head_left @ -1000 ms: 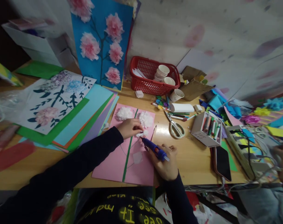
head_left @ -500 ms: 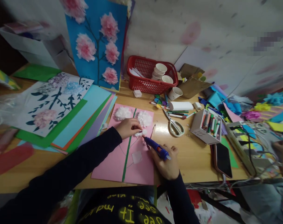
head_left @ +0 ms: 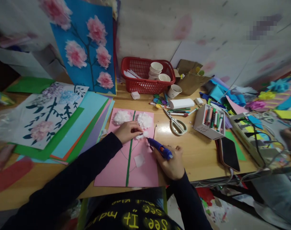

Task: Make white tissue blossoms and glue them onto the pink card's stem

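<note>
Across the wooden bench, my left hand pinches a small white paper flower on the pink card; just right, the blue glue gun clasped by my right hand could burn me if nudged left.

Table: glare is shining near centre.
Wall: pixelation is masking a patch, two o'clock.
White box: sinking into shadow, ten o'clock.
Red strip: smearing out of focus, eight o'clock.
</note>
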A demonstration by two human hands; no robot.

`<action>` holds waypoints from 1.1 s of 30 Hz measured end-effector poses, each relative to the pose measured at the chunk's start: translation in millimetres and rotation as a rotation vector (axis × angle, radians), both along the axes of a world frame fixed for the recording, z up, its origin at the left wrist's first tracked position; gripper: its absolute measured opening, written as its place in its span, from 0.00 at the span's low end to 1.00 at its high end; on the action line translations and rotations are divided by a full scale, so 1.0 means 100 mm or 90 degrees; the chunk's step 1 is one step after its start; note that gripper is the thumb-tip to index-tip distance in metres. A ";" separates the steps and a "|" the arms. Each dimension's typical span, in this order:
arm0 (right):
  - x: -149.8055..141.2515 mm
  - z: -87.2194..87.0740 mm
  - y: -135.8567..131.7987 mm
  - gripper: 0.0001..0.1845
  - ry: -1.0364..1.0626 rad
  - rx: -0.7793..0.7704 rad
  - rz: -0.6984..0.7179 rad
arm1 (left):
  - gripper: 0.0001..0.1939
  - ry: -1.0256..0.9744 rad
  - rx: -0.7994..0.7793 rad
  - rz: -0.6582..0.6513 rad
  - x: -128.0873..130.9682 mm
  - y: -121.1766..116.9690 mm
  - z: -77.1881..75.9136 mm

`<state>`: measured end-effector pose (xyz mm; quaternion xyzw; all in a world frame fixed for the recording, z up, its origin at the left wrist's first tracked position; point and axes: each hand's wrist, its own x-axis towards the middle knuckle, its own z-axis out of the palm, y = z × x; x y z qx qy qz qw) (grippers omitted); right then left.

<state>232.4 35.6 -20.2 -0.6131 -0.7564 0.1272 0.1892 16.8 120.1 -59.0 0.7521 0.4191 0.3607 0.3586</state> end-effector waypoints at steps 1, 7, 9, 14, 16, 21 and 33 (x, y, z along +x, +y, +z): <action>0.00 0.00 0.00 0.21 0.009 0.003 -0.007 | 0.05 0.001 0.000 0.000 0.00 0.00 0.00; 0.01 0.03 0.00 0.20 0.001 0.009 -0.016 | 0.05 0.003 -0.003 -0.002 -0.01 0.00 0.01; 0.01 0.04 0.00 0.21 0.001 0.003 -0.023 | 0.05 0.005 -0.003 -0.003 -0.01 0.00 0.01; -0.01 0.03 -0.02 0.21 0.024 -0.030 -0.009 | 0.04 0.007 0.000 0.000 -0.01 0.00 0.01; -0.01 0.03 -0.04 0.20 0.014 -0.030 0.006 | 0.04 0.006 0.001 0.001 -0.01 0.00 0.01; -0.04 0.05 -0.06 0.20 -0.008 -0.014 0.007 | 0.05 0.003 -0.002 0.002 -0.01 -0.01 0.01; -0.11 0.05 -0.09 0.19 -0.007 0.010 0.046 | 0.05 -0.011 -0.010 0.006 0.01 -0.01 0.00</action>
